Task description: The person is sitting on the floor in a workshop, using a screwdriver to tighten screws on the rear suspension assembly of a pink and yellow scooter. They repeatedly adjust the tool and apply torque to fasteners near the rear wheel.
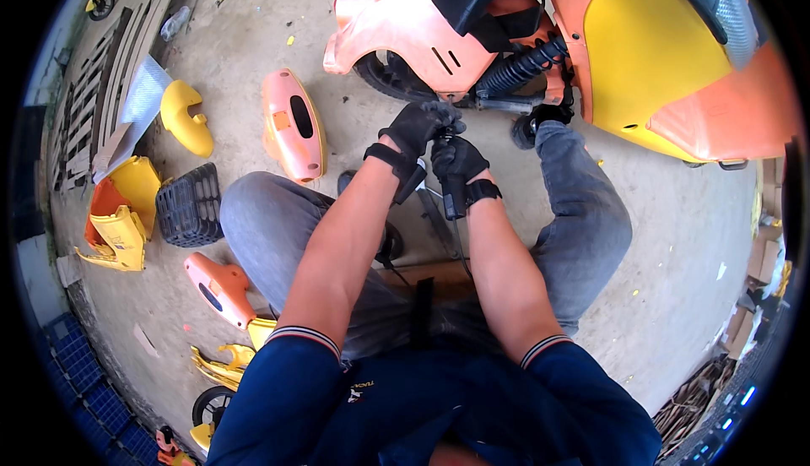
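Note:
My two black-gloved hands meet just below the pink fender panel (422,40) of a pink and yellow scooter. My left hand (422,127) is closed, its fingers curled near the panel's lower edge. Close against it, my right hand (460,162) is also closed. Something small and dark seems to lie between the fingers, too small to make out. A dark wheel (392,76) shows under the panel, and a black coil spring shock absorber (527,67) sits to its right. Below my hands, a dark, long tool with a silvery end (434,217) lies partly hidden.
At left on the concrete floor lie a pink oval-slotted cover (294,126), a yellow curved fender (186,118), a black crate-like basket (189,204) and yellow panels (122,234). Another pink part (218,289) is beside my left leg. The scooter's yellow body panel (650,35) fills the upper right.

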Demonstrator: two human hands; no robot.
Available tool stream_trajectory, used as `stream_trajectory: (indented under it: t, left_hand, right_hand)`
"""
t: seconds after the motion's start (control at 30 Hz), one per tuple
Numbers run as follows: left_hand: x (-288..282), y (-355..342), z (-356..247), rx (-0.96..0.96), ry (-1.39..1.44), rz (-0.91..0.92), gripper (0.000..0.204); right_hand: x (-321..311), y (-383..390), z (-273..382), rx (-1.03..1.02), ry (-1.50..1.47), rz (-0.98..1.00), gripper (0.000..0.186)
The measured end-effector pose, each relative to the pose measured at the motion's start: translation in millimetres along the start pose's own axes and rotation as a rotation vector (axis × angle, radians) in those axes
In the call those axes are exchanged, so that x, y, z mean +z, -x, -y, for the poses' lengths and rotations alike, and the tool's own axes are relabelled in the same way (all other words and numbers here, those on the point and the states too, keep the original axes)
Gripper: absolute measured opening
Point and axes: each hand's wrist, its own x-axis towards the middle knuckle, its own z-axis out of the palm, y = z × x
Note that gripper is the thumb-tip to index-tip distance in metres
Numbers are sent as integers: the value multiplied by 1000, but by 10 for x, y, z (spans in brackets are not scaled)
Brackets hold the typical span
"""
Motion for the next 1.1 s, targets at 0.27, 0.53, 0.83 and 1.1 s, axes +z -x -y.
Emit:
stream_trajectory:
  t: [0.27, 0.53, 0.83, 1.1]
  left_hand:
    - [173, 127, -106, 18, -39, -24, 15]
    - [111, 69, -79, -57, -59, -64, 13]
    - [146, 98, -106, -54, -76, -81, 13]
    - [110, 69, -50, -21, 30, -110, 11]
  right_hand:
    - [-509, 440, 120, 57, -437, -642, 20]
    - [-973, 701, 1974, -246, 137, -400, 18]
    - [-827, 605, 1919, -477, 391, -302, 19]
    - [-820, 483, 1986, -554, 627, -227, 16]
